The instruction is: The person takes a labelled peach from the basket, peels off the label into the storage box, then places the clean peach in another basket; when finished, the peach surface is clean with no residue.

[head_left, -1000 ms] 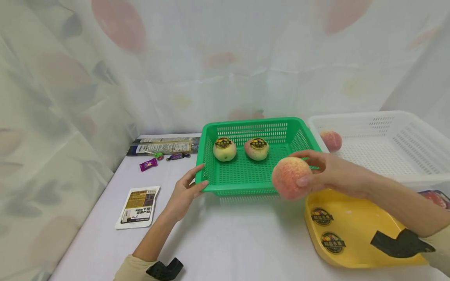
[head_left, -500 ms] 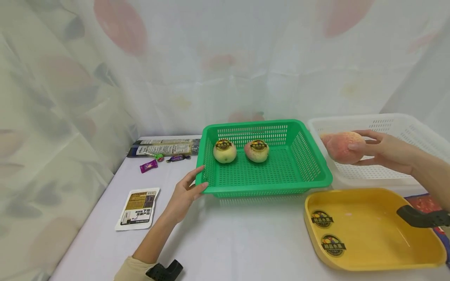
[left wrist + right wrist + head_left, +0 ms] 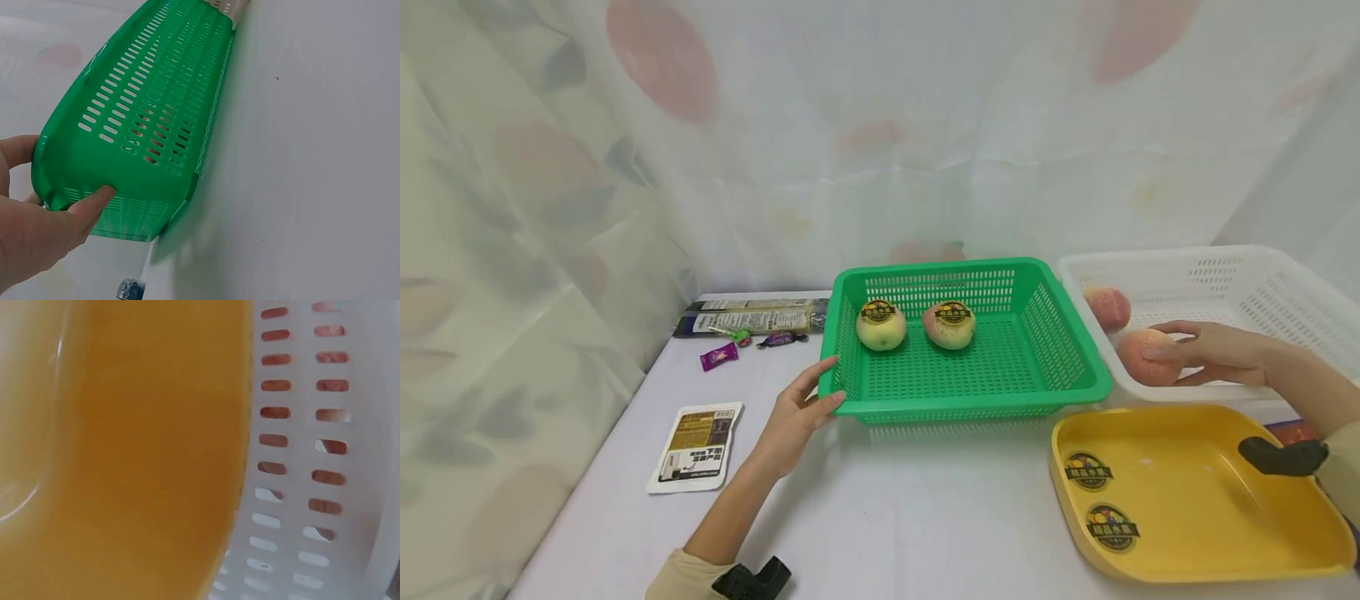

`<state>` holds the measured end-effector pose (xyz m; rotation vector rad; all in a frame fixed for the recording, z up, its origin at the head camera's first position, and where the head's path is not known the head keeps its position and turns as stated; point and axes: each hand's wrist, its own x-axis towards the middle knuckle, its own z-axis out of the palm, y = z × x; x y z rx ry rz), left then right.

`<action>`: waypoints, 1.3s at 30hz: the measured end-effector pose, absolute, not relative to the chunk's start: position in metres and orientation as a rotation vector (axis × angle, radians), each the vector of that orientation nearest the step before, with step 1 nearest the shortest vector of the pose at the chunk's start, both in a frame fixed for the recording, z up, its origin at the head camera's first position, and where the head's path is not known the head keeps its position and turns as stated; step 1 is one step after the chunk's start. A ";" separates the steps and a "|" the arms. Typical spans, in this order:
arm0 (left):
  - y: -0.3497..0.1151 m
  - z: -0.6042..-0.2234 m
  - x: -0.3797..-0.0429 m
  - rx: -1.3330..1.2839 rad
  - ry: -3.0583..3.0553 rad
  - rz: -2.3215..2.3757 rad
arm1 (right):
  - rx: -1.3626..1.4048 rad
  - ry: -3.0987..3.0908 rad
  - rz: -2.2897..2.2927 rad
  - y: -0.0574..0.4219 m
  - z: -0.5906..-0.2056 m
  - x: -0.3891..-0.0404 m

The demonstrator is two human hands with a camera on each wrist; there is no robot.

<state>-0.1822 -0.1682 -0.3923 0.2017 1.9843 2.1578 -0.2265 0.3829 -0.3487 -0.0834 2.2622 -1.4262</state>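
My left hand [image 3: 796, 421] grips the front left corner of a green plastic basket [image 3: 955, 406]. In the left wrist view, its thumb [image 3: 94, 203] presses on the basket's slotted outer wall. Inside are two pale peaches, one yellowish [image 3: 882, 332] and one pinker [image 3: 946, 333], each with a dark label. At the right, my right hand [image 3: 1221, 354] holds a pink peach [image 3: 1144, 357] low in the front left corner of a white basket [image 3: 1202, 254]. Another pink peach [image 3: 1108, 308] lies just behind it. The right wrist view shows neither this hand nor its peach.
A yellow tray [image 3: 1195, 575] with two dark labels stands before the white basket. Left of the green basket lie a white pouch [image 3: 696, 447], a purple candy [image 3: 718, 356], a dark wrapped candy [image 3: 781, 338], a lollipop [image 3: 741, 337] and long packets [image 3: 752, 319]. A curtain hangs behind.
My right hand has carried the peach rightward from over the green basket's front edge, then down into the white basket. My left hand has stayed on the green basket.
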 end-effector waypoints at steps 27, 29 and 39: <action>-0.168 -0.392 -0.182 0.185 1.966 2.172 | -0.102 2.202 -1.193 0.393 -0.352 -0.243; -0.169 -0.392 -0.182 0.193 1.964 2.172 | -0.128 2.207 -1.185 0.398 -0.351 -0.243; -0.169 -0.394 -0.182 0.207 1.973 2.169 | -0.185 2.401 -1.210 0.420 -0.310 -0.251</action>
